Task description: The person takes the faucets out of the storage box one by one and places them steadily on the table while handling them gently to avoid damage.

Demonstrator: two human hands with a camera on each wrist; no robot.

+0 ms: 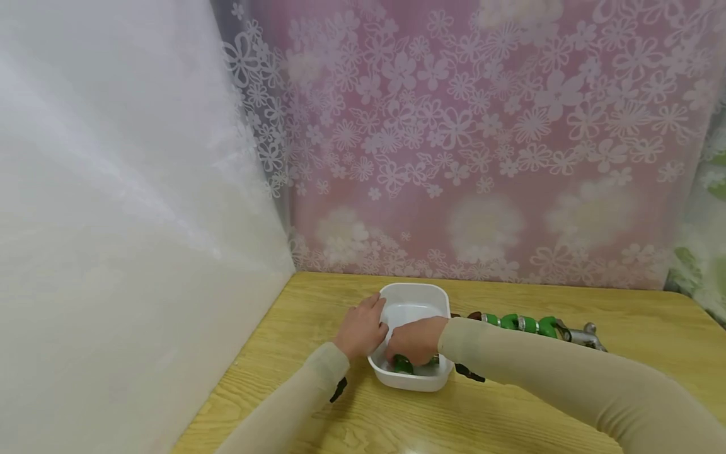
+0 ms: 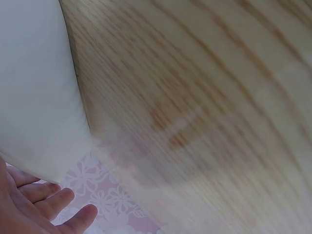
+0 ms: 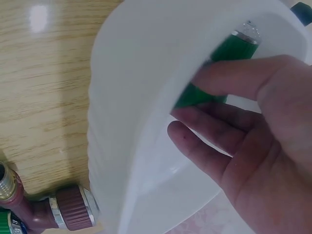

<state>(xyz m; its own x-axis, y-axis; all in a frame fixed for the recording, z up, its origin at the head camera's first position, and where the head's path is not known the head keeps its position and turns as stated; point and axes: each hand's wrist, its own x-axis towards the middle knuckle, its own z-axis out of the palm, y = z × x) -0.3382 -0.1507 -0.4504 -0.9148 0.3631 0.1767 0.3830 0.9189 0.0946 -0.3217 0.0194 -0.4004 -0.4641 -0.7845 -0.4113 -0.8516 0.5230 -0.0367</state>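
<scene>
A white plastic basin stands on the wooden table between both hands. My right hand reaches down into it and grips a green pipe fitting with a silver ring at one end. Thumb and fingers pinch the fitting beside the basin's inner wall; in the head view the hand covers most of it. On the left side of the basin rests my left hand, its fingers fairly straight along the rim. The left wrist view shows the fingertips spread out by the basin's edge.
Right of the basin lies a row of green pipe fittings, partly behind the right sleeve. A brown fitting lies close to the basin, and a silver tap ends the row. White sheeting borders the left; a flowered pink curtain hangs behind.
</scene>
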